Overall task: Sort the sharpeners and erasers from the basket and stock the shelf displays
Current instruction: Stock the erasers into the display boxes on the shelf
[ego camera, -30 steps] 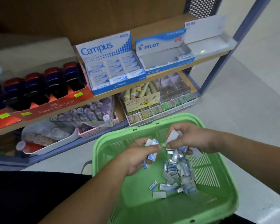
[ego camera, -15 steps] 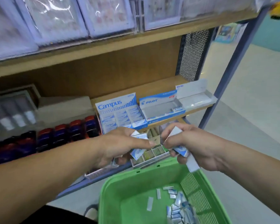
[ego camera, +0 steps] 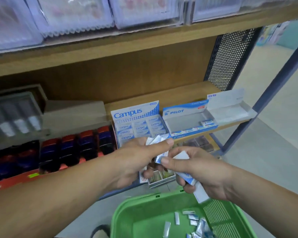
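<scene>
shelf (ego camera: pixel 179 93): campus box (ego camera: pixel 136 114) full, pilot box (ego camera: pixel 184 121) nearly bare | left hand (ego camera: pixel 136 162), right hand (ego camera: pixel 201 169) grip erasers (ego camera: pixel 156 140), apparently, covering lower tray (ego camera: pixel 160 179)

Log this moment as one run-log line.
left hand grips erasers | right hand grips erasers | green basket holds more | Pilot box nearly empty

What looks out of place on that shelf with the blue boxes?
The Pilot box looks odd: it is almost bare, with only a couple of erasers at its right end, while the Campus box beside it is packed full. The white tray to its right looks empty too.
</scene>
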Demonstrator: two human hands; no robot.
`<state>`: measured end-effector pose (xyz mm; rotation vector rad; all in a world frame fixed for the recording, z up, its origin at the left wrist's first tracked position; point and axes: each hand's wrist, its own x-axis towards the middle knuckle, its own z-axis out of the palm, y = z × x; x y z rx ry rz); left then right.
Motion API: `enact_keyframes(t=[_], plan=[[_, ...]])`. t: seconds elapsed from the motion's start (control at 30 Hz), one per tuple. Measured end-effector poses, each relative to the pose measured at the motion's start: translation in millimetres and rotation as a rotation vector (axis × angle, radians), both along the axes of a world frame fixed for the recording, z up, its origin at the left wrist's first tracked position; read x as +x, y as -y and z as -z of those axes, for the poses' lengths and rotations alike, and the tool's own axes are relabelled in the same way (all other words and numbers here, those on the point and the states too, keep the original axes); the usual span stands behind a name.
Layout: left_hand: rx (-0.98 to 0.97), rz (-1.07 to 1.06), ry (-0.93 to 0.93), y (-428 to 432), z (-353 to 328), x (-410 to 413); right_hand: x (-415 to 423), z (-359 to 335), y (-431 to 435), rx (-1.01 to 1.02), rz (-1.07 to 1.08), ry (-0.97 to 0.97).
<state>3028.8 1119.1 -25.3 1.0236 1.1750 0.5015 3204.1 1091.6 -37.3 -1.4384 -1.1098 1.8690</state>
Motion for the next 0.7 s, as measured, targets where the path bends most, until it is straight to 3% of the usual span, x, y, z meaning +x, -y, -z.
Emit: enact_keyframes(t=[0.27, 0.4, 0.7], plan=[[0.01, -0.121, -0.077, -24.0, 4.0, -14.7, -6.5, 6.3, -22.3, 0.042, 0.049, -0.048], [0.113, -0.218, -0.072, -35.2, 3.3, -35.3, 1.4, 6.4, -26.8, 0.016, 0.035, -0.023], [0.435, 0.231, -0.329, -28.3, -10.9, -39.9, 0.3, -3.1, -23.6, 0.015, -0.231, 0.172]])
